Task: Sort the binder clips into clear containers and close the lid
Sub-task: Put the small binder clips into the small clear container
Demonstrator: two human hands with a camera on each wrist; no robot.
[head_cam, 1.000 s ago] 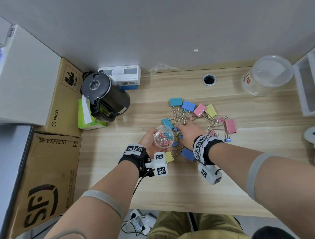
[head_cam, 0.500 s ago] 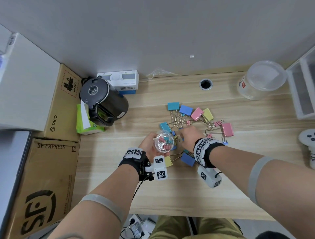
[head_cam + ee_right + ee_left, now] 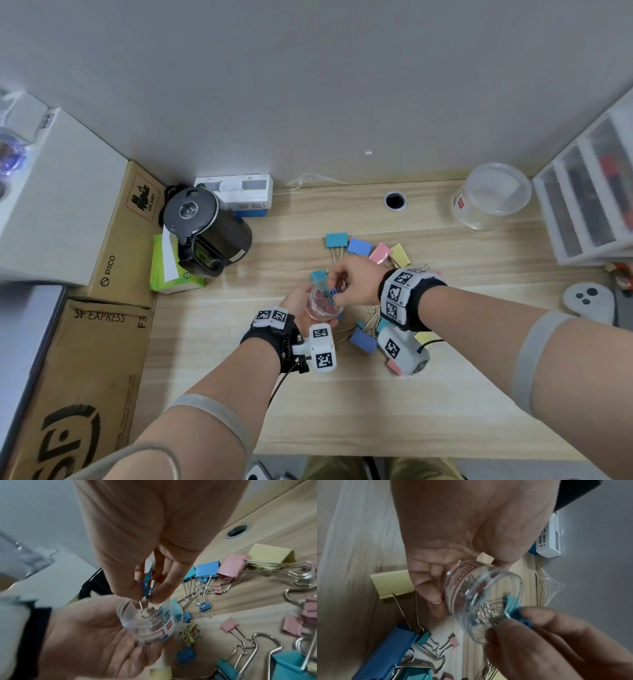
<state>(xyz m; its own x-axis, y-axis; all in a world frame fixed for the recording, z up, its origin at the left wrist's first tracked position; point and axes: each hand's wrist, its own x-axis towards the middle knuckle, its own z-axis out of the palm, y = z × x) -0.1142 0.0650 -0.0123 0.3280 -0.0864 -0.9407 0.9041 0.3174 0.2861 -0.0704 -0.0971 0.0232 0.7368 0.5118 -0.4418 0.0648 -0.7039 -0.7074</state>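
Observation:
My left hand [image 3: 298,305] grips a small clear jar [image 3: 323,304] [image 3: 481,599] [image 3: 150,620] with several small clips inside. Right above its open mouth my right hand [image 3: 354,286] pinches a small blue binder clip [image 3: 146,588] [image 3: 521,618] [image 3: 332,293], whose wire handles dip into the jar. Large clips lie on the wooden desk [image 3: 445,394]: a teal one [image 3: 336,240], a blue one [image 3: 359,247], a pink one [image 3: 380,253] and a yellow one [image 3: 400,255] behind the hands. Small blue, pink and yellow clips [image 3: 204,606] are scattered near the jar.
A large lidded clear container [image 3: 491,195] stands at the desk's back right, next to a drawer unit [image 3: 585,205]. A black kettle [image 3: 205,231] and a green pack [image 3: 171,270] sit at the left. Cardboard boxes [image 3: 82,377] flank the desk. A cable hole [image 3: 395,200] is at the back.
My right hand rose from the clip pile on the desk and came over the jar with a small blue clip. The left hand kept the jar, lifting it slightly.

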